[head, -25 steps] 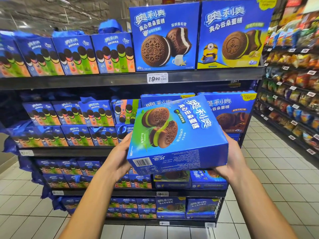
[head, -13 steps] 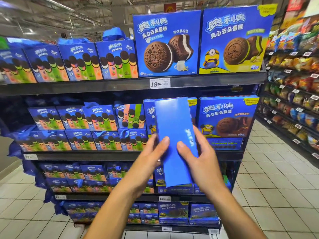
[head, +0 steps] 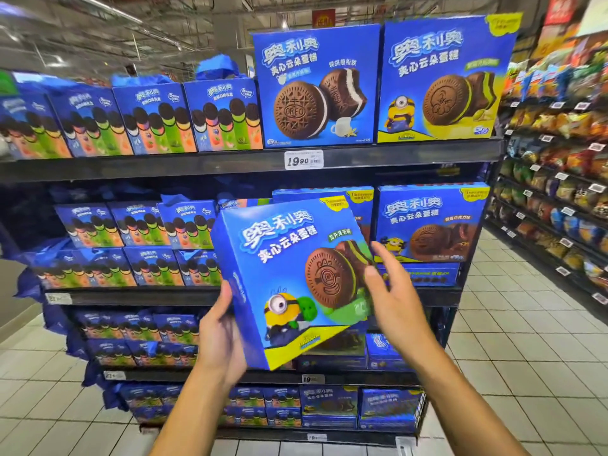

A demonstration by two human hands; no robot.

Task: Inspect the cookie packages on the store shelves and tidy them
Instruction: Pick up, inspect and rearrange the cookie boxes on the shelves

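Blue cardboard, printed with a brown sandwich cookie and a yellow cartoon figure, filled the nearest view: a flat square cookie box (head: 292, 278) was held tilted in the air before the shelves, its front toward the camera, presumably so the face could be checked. The left hand (head: 218, 340) cupped its lower left edge, fingers curled behind it. The right hand (head: 391, 291) lay against the right edge with fingers fairly straight, steadying it. Behind, the dark middle shelf (head: 131, 296) carried similar blue boxes; the top shelf (head: 197, 166) held two large upright boxes above a white price tag (head: 303, 159).
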